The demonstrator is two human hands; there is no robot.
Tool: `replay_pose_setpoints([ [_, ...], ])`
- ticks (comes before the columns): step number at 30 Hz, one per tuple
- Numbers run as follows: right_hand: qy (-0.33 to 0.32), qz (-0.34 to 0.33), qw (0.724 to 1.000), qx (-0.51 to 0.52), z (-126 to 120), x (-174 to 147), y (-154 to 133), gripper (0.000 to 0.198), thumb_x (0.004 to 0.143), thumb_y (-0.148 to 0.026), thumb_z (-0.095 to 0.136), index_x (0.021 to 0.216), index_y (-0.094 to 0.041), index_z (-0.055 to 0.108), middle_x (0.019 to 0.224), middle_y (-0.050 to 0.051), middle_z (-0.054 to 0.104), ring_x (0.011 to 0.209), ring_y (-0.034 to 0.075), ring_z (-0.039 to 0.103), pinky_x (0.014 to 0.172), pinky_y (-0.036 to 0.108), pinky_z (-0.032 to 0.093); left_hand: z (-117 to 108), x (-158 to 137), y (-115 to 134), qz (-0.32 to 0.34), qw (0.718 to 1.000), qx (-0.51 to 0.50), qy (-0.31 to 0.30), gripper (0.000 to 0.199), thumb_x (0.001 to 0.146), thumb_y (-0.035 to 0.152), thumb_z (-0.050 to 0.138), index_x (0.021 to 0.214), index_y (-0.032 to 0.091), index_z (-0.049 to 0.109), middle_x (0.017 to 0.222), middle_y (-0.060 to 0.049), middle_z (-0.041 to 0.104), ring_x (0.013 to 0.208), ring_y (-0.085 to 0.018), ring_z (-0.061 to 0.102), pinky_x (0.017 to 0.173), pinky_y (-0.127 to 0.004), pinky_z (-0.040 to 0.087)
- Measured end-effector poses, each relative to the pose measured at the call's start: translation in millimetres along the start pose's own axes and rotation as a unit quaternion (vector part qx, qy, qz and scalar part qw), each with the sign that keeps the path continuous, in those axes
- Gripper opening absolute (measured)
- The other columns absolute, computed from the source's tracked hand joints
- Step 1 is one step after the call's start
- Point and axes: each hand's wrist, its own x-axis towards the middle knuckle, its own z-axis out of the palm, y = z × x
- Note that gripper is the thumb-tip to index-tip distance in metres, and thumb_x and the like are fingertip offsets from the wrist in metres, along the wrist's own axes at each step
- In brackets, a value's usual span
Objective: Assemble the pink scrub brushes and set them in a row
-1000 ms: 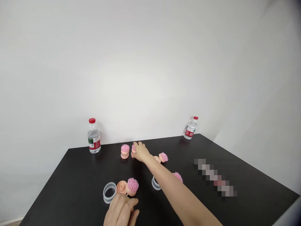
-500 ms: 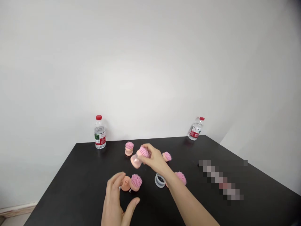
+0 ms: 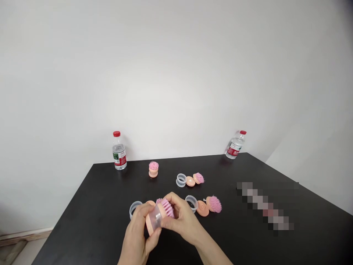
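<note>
Both hands grip one scrubbing brush (image 3: 156, 217) with pink bristles, a clear middle and a peach base, tilted above the near part of the table. My left hand (image 3: 136, 232) closes round the base end, while my right hand (image 3: 183, 219) pinches it near the bristles. Behind them lie a clear ring (image 3: 135, 207) and a partly covered peach disc (image 3: 150, 202). Just right of my right hand are another clear ring (image 3: 191, 201), a peach disc (image 3: 203, 208) and a pink bristle head (image 3: 214, 204).
Farther back on the black table (image 3: 104, 198) stands an assembled brush (image 3: 153, 169). To its right lie a clear ring (image 3: 181, 180), a peach disc (image 3: 190, 181) and a bristle head (image 3: 198, 178). Water bottles stand at back left (image 3: 119, 154) and back right (image 3: 235, 146). A blurred patch covers the right side.
My right hand has brought the brush nearer and down to my left hand, which has gone from open to closed on its base. The view has shifted slightly.
</note>
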Motion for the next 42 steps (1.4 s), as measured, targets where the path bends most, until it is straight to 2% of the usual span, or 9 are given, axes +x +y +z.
replay_pose_setpoints([
  [5,-0.032,-0.107,0.988,-0.103,-2.6,-8.7,-7.4,0.053,0.064,-0.034,0.093,0.108,-0.026,0.064,0.118,0.006,0.063,0.110,0.026,0.061,0.096,0.038,0.049,0.5,1.2,12.2,-0.121,0.989,-0.086,-0.015,0.036,0.092,0.057,0.052,0.103,0.025,0.064,0.098,-0.003,0.075,0.064,-0.018,0.065,0.064,-0.031,0.054],
  [9,-0.048,-0.081,0.993,-0.071,-5.6,-9.9,-4.8,0.101,0.054,-0.045,0.097,0.140,-0.032,0.047,0.141,0.010,0.050,0.129,0.031,0.053,0.109,0.044,0.042,-2.5,2.4,16.6,-0.135,0.986,-0.093,-0.008,0.035,0.091,0.057,0.055,0.102,0.025,0.064,0.099,-0.003,0.073,0.070,-0.019,0.065,0.068,-0.031,0.053],
  [15,-0.042,-0.025,0.999,-0.008,-4.1,-9.8,-5.6,0.051,0.076,-0.046,0.084,0.118,-0.027,0.063,0.111,0.005,0.067,0.098,0.023,0.065,0.085,0.035,0.053,-0.9,-3.4,11.9,-0.094,0.994,-0.057,0.015,0.032,0.092,0.052,0.056,0.109,0.026,0.061,0.104,-0.005,0.070,0.083,-0.022,0.067,0.079,-0.035,0.054],
  [20,-0.051,-0.029,0.997,0.048,-5.0,-10.1,-3.0,0.090,0.060,-0.039,0.096,0.137,-0.033,0.049,0.129,0.007,0.057,0.121,0.027,0.056,0.101,0.041,0.047,1.9,-5.8,9.8,-0.067,0.997,-0.037,0.022,0.031,0.094,0.050,0.053,0.112,0.025,0.058,0.106,-0.007,0.069,0.085,-0.023,0.066,0.078,-0.036,0.054],
  [25,-0.043,-0.004,0.998,0.048,-4.9,-10.3,-0.1,0.070,0.069,-0.042,0.090,0.128,-0.030,0.054,0.117,0.006,0.060,0.107,0.024,0.062,0.095,0.042,0.049,3.6,-6.0,9.1,-0.020,0.999,-0.022,0.029,0.028,0.095,0.047,0.052,0.113,0.027,0.057,0.105,-0.007,0.067,0.095,-0.026,0.064,0.080,-0.037,0.054],
  [29,-0.058,-0.025,0.996,0.057,-4.2,-10.6,-3.2,0.084,0.063,-0.040,0.094,0.134,-0.030,0.050,0.127,0.007,0.058,0.121,0.027,0.056,0.103,0.042,0.045,3.3,-5.6,9.6,-0.030,0.999,-0.017,0.022,0.028,0.096,0.048,0.050,0.113,0.026,0.056,0.104,-0.007,0.065,0.090,-0.024,0.064,0.079,-0.037,0.054],
  [33,-0.028,0.017,0.999,0.022,-2.8,-11.3,-5.4,0.070,0.065,-0.038,0.091,0.125,-0.027,0.057,0.111,0.005,0.063,0.099,0.023,0.063,0.088,0.038,0.052,4.3,-6.7,9.9,-0.004,1.000,-0.013,0.023,0.028,0.097,0.048,0.049,0.114,0.026,0.054,0.105,-0.008,0.064,0.097,-0.026,0.063,0.086,-0.041,0.052],
  [38,-0.060,-0.034,0.998,0.006,-2.9,-13.9,-13.3,0.059,0.064,-0.021,0.090,0.116,-0.029,0.064,0.119,0.004,0.062,0.111,0.025,0.060,0.095,0.037,0.049,0.1,-4.7,13.1,-0.053,0.998,-0.035,-0.012,0.032,0.095,0.055,0.048,0.107,0.027,0.058,0.092,-0.003,0.066,0.068,-0.019,0.060,0.066,-0.032,0.050],
  [42,-0.055,-0.021,0.998,0.018,-0.5,-12.7,-13.8,0.062,0.061,-0.033,0.094,0.115,-0.029,0.063,0.116,0.003,0.063,0.103,0.023,0.062,0.086,0.033,0.051,-3.0,-1.6,17.1,-0.088,0.994,-0.057,-0.017,0.034,0.092,0.058,0.050,0.100,0.027,0.060,0.079,0.001,0.064,0.057,-0.016,0.054,0.055,-0.028,0.043],
])
